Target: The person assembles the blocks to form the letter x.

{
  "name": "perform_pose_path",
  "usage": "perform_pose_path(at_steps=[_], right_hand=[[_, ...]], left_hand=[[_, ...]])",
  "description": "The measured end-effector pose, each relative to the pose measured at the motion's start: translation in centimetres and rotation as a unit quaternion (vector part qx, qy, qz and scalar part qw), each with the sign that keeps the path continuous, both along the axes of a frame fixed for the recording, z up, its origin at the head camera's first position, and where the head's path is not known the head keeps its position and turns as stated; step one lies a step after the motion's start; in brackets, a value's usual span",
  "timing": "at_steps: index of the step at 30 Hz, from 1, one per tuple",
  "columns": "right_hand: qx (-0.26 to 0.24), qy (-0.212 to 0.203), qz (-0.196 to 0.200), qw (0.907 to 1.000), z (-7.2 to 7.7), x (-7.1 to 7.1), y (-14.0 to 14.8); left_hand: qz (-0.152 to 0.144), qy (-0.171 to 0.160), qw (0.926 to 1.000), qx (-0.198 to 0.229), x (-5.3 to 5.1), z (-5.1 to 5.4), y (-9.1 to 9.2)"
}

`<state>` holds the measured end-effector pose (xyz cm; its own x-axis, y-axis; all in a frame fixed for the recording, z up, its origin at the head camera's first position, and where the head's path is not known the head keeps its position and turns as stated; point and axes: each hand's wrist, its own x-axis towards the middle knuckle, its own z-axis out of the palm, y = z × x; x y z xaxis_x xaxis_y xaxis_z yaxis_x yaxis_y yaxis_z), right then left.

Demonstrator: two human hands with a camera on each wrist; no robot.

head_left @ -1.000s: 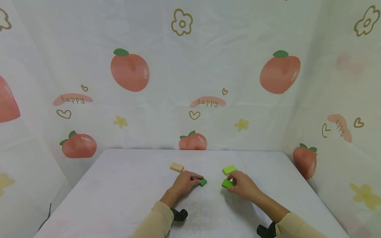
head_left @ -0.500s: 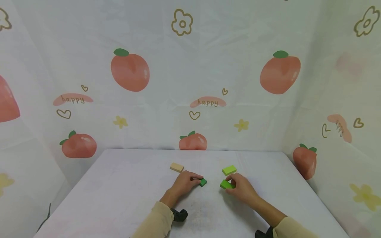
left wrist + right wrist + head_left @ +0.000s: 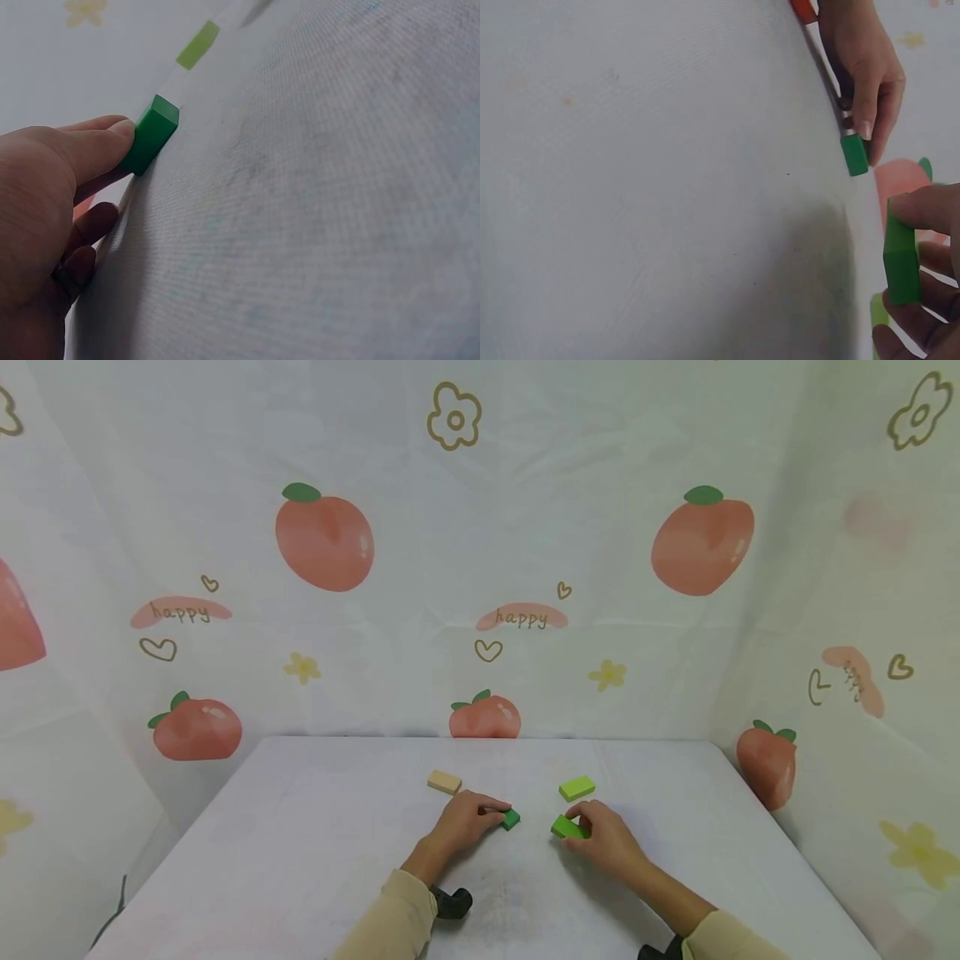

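While one dark-green block [image 3: 152,136] is pinched on the bench [image 3: 300,860] by left hand [image 3: 461,823], one bright-green block [image 3: 902,262] is gripped aloft by right hand [image 3: 611,838]; one tan block [image 3: 445,782] and one lime block [image 3: 577,788] are untouched.

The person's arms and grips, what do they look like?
The left sleeve and right sleeve are beige. A rounded black piece sits by the left wrist, another black piece by the right. The left grip and right grip wear no gloves.
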<state>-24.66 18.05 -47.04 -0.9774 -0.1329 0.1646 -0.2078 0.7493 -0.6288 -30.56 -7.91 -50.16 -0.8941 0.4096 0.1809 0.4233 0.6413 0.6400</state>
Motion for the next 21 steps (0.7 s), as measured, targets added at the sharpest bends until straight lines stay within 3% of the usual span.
perform_pose_path(at_steps=[21], right_hand=[[-0.010,-0.019,0.003,0.9998,-1.07,-0.23,-0.53]], left_hand=[[0.002,-0.012,0.9999,0.003,0.11,0.33,0.07]])
